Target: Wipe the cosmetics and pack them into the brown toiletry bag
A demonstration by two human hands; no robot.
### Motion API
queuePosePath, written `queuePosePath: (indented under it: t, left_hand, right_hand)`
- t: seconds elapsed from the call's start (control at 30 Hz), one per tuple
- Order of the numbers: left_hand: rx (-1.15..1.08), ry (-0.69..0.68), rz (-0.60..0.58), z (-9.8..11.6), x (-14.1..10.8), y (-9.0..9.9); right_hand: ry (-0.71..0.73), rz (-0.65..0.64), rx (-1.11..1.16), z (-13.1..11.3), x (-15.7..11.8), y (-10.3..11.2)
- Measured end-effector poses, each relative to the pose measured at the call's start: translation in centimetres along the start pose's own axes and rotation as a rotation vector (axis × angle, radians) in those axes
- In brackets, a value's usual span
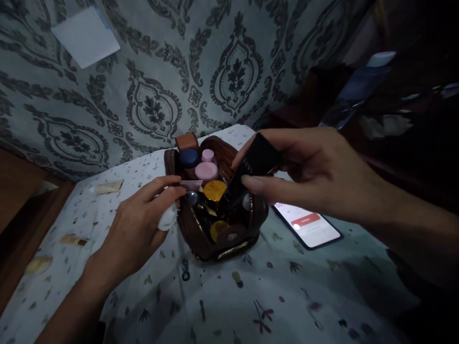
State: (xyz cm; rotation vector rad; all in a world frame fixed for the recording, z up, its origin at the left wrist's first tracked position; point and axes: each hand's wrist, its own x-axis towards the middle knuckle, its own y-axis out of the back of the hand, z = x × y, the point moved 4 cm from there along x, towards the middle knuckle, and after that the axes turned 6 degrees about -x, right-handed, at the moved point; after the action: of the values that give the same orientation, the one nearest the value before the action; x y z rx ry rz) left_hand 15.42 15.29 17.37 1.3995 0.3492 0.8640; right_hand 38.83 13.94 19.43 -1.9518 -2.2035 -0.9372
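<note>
Black tube (247, 167), grasped by the right hand (308, 177), slants into the open bag (260, 220); left hand (139, 215) at its rim, grip unclear. Seemingly mid-placing or removing; next calls for clearing the gold-lidded jar (214, 190).

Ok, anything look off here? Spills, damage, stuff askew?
No spill or damage visible. Only mild oddity: the white sheet sits slanted against the patterned backdrop, though camera angle may exaggerate it. The black tube tilts too, but the right hand holds it at the open bag.
</note>
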Motion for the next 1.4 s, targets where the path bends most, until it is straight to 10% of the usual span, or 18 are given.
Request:
queuePosePath:
  t: [0.33,1.1,1.4]
  left_hand:
    - [0.055,-0.079,-0.13,0.5,1.9,0.7]
    - [-0.095,-0.079,-0.101,0.6,2.3,0.1]
    - [-0.056,-0.006,-0.081,0.1,1.9,-0.5]
  right_hand:
    - [0.109,0.221,0.07,0.8,3.8,0.7]
    - [-0.026,-0.572,-0.713,4.0,9.1,-7.0]
    - [0.016,-0.611,-0.722,4.0,9.0,-6.7]
